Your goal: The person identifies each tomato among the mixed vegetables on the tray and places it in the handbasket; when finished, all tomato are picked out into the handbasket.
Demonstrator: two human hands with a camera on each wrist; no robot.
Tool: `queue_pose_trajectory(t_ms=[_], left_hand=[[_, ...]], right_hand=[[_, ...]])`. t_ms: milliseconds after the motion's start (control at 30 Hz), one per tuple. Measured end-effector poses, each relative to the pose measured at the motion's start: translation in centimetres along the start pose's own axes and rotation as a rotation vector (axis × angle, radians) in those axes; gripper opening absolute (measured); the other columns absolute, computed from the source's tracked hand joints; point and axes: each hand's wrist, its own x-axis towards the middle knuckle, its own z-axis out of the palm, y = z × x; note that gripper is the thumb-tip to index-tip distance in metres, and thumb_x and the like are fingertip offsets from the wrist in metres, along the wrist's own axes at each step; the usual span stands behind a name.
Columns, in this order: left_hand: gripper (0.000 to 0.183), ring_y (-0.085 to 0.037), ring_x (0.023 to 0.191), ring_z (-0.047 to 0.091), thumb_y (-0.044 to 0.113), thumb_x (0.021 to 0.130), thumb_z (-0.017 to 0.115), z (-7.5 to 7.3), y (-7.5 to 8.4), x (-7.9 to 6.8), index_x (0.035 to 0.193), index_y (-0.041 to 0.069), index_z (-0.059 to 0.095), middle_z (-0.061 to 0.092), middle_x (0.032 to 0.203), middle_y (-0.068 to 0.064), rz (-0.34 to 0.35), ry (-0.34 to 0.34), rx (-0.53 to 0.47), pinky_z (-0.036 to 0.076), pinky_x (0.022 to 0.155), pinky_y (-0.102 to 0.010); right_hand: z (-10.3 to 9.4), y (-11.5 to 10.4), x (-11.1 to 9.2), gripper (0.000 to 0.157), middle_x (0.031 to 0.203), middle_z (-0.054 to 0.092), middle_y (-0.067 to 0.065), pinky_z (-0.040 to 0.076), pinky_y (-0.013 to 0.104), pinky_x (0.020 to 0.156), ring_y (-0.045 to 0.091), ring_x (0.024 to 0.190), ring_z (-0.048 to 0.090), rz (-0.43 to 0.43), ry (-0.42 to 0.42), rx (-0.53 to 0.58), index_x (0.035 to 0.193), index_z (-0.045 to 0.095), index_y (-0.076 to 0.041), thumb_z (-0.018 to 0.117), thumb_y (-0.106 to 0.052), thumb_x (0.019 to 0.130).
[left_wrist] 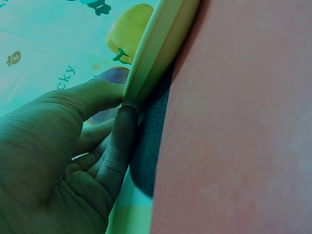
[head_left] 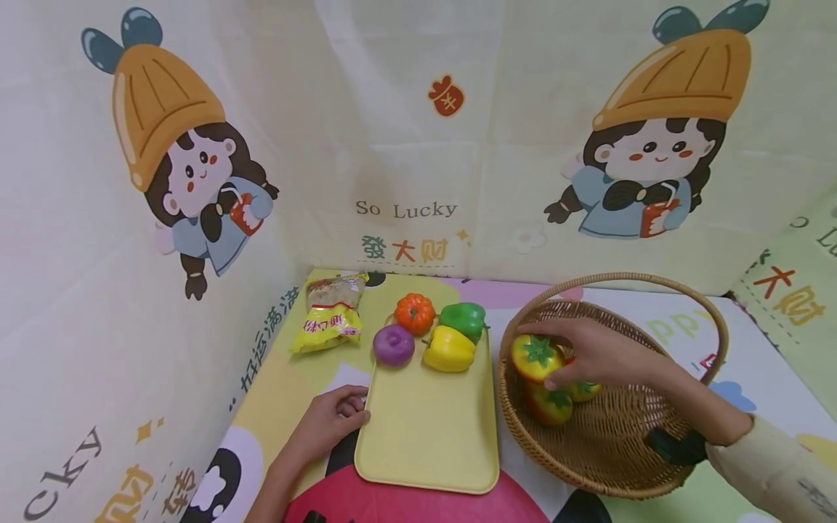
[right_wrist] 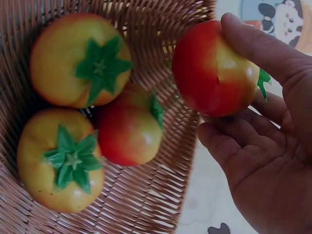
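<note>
My left hand (head_left: 330, 421) pinches the left edge of a pale yellow tray (head_left: 428, 436); the left wrist view shows thumb and finger on either side of the rim. My right hand (head_left: 598, 352) grips a red-and-yellow tomato (right_wrist: 214, 68) with a green leafy top, at the left side of a wicker basket (head_left: 628, 443). Three more tomatoes (right_wrist: 73, 161) lie in the basket beneath. Toward the tray's far end sit an orange pumpkin (head_left: 415, 314), a green bell pepper (head_left: 462, 319), a yellow bell pepper (head_left: 449, 349) and a purple onion (head_left: 394, 345).
A yellow food packet (head_left: 330, 312) lies at the back left, beyond the tray. The basket's tall arched handle (head_left: 628, 277) rises behind my right hand. Printed cloth walls (head_left: 405, 167) stand behind the table and at both sides.
</note>
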Motion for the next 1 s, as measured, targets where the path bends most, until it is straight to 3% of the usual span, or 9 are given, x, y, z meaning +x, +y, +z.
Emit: queue_pose_trajectory(t_ms=[500,733,1000], left_hand=[[0.039,-0.012,0.075,0.062,0.024,0.086,0.078,0.0,0.1,-0.1,0.120,0.009,0.067,0.063,0.090,0.001,-0.003,0.000,-0.011,0.050,0.067,-0.026],[0.040,-0.012,0.074,0.063,0.025,0.085,0.079,0.1,0.0,-0.2,0.120,0.009,0.067,0.063,0.090,0.002,-0.005,0.001,0.000,0.049,0.067,-0.026],[0.040,-0.013,0.075,0.063,0.025,0.085,0.078,0.1,-0.1,-0.2,0.120,0.008,0.067,0.062,0.090,0.001,-0.003,0.001,-0.008,0.050,0.067,-0.026]], right_hand=[[1.3,1.3,0.9,0.080,0.123,0.061,-0.002,0.050,0.036,0.081,0.015,0.097,0.057,0.013,-0.022,0.070,0.142,0.053,-0.020,0.089,-0.034,0.072],[1.7,1.6,0.9,0.079,0.129,0.059,0.003,0.050,0.040,0.085,0.017,0.104,0.057,0.002,-0.020,0.097,0.139,0.053,-0.016,0.089,-0.037,0.072],[1.9,2.0,1.3,0.081,0.123,0.061,0.000,0.050,0.042,0.084,0.017,0.100,0.057,0.017,-0.025,0.089,0.140,0.053,-0.017,0.089,-0.038,0.071]])
